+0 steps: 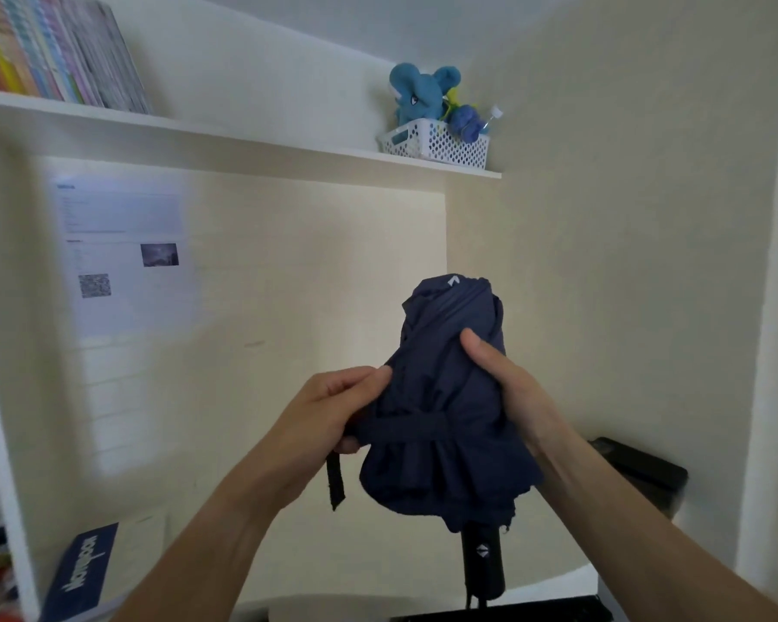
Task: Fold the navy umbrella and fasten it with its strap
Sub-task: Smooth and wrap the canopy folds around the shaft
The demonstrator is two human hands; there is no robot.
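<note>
Books (59, 51) lean on a white shelf (243, 136) above a printed sheet (122, 253) on the cream wall. In mid-air, the left hand (333, 415) pinches the strap (405, 430) wrapped round the bunched navy umbrella (450, 397); the right hand (508, 383) grips its canopy. A basket (436, 143) of plush toys sits above.

There is a single view, from a wide-angle camera on the person's head. It faces forward into a cream wall alcove, tilted only slightly down, and sits close above the raised forearms. The upper shelf (243, 141) bows across the top, walls curving at the edges.
</note>
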